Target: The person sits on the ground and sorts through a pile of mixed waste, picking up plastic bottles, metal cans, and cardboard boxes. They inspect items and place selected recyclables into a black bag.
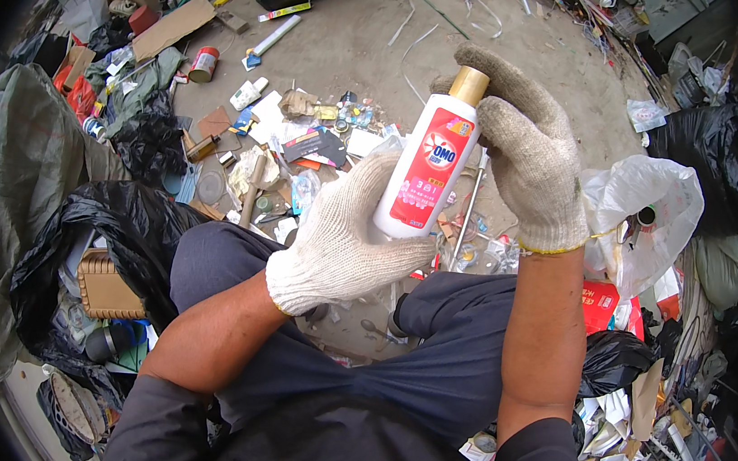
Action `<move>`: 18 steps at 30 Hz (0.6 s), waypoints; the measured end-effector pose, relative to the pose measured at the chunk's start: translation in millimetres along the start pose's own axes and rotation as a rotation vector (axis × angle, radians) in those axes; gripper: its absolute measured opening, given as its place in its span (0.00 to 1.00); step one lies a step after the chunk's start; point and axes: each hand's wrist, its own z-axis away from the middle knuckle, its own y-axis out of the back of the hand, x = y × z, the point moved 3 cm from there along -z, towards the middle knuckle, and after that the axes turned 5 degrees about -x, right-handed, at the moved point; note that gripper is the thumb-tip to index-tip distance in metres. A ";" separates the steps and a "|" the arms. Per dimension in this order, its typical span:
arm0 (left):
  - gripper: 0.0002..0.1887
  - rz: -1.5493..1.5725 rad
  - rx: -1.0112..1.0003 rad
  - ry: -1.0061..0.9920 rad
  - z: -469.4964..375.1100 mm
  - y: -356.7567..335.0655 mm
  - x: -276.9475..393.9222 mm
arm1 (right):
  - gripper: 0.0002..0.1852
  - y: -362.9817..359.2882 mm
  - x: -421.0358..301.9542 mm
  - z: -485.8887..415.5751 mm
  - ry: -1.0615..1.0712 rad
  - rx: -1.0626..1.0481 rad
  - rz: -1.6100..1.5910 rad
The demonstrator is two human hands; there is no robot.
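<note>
A white OMO detergent bottle with a red-pink label and a gold cap is held up, tilted, in front of me. My left hand, in a white knitted glove, grips its lower end, the thumb across the base. At the top, my right hand wears a soiled knitted glove. Its fingers curl behind and over the cap, while its thumb lies against the bottle's shoulder. Below both hands, small mixed waste is spread on the ground between my knees.
A black plastic bag with a tan tray stands at my left knee. On my right hangs a translucent plastic bag. A red tin can and a cardboard piece lie ahead to the left. A metal rod rests amid the litter.
</note>
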 end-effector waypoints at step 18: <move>0.42 -0.014 0.004 -0.022 -0.2 -0.7 -1.5 | 0.25 -0.9 -0.2 0.9 0.015 0.003 0.027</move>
